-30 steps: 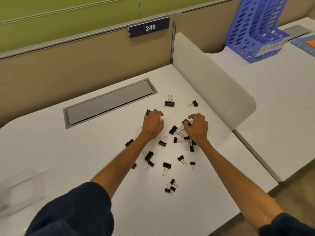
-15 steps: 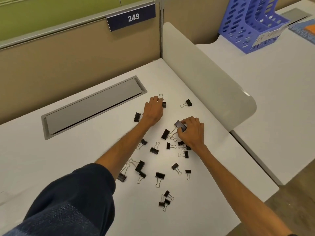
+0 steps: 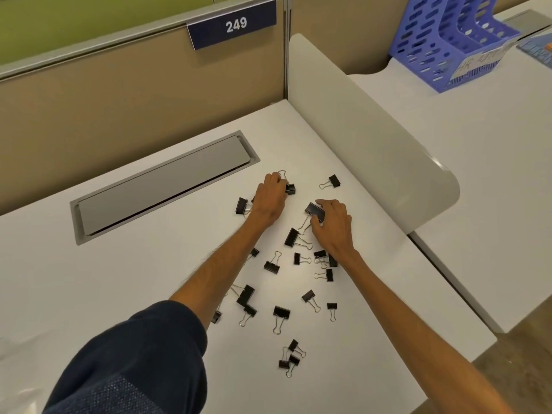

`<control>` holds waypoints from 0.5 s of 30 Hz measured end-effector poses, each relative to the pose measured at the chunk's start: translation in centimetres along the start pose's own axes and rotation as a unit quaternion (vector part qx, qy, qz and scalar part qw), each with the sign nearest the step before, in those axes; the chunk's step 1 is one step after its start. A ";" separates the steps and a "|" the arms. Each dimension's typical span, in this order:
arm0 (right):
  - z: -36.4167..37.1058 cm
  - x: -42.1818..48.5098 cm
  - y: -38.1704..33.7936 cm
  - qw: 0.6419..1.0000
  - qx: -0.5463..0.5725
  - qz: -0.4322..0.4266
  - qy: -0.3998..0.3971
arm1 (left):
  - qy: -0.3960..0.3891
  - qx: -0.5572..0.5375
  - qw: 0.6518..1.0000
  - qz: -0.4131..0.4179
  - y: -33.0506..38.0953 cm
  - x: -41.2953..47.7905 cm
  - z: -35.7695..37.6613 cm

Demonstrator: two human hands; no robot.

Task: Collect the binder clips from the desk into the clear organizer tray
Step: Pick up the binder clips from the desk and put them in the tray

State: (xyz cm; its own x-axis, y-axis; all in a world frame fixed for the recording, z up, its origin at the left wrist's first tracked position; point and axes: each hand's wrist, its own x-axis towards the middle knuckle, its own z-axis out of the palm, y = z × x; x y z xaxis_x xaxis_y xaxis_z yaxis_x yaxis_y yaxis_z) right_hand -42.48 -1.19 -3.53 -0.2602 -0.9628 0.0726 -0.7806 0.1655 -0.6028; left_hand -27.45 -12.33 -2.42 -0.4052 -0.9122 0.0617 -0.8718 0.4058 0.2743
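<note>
Several black binder clips lie scattered on the white desk (image 3: 149, 294). My left hand (image 3: 270, 198) rests at the far end of the scatter, its fingertips closed on a small binder clip (image 3: 289, 188). My right hand (image 3: 333, 225) is beside it to the right, fingers pinching a large binder clip (image 3: 314, 211) that is tilted up off the desk. Loose clips lie near both forearms, among them one (image 3: 291, 236) just left of my right hand, one (image 3: 334, 181) further back and one (image 3: 280, 312) nearer me. The clear organizer tray is not clearly in view.
A grey cable flap (image 3: 161, 183) is set into the desk at the left. A white curved divider (image 3: 373, 144) bounds the desk on the right. Blue file racks (image 3: 454, 34) stand on the neighbouring desk. Partition walls close the far side.
My left hand moved forward from one clip to a farther one and closed on it. My right hand lifted the large clip. The view shifted right, and the tray left the frame.
</note>
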 end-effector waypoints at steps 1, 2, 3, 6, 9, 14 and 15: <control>0.1 0.0 -0.1 1.000 0.000 0.005 -0.003 | 0.002 -0.007 1.000 -0.006 0.0 -0.1 0.1; 0.1 0.1 -0.2 1.000 -0.005 0.007 -0.005 | 0.004 -0.013 1.000 -0.012 0.0 -0.1 0.1; 0.2 0.1 -0.3 1.000 -0.009 0.007 -0.005 | 0.003 -0.016 1.000 -0.017 0.0 -0.1 0.1; 0.1 0.3 -0.3 1.000 -0.009 0.005 -0.009 | 0.003 -0.016 1.000 -0.020 0.1 -0.3 -0.2; -0.2 0.8 0.0 0.999 -0.004 0.013 -0.029 | 0.012 -0.051 0.998 -0.034 0.4 -0.9 -0.8; -1.4 1.4 -0.2 0.999 0.008 0.004 -0.042 | 0.040 -0.071 0.995 -0.053 -0.2 -2.1 -2.7; -1.7 1.7 -0.4 0.999 0.012 0.001 -0.040 | 0.040 -0.067 0.996 -0.052 -0.5 -2.4 -3.2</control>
State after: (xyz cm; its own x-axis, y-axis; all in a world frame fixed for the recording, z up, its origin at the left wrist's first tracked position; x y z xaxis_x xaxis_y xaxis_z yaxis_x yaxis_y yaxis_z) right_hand -43.51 -2.50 -1.81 -0.2157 -0.9764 0.0086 -0.7662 0.1638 -0.6214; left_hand -25.18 -10.53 0.35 -0.2865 -0.9528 0.1007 -0.8612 0.3022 0.4087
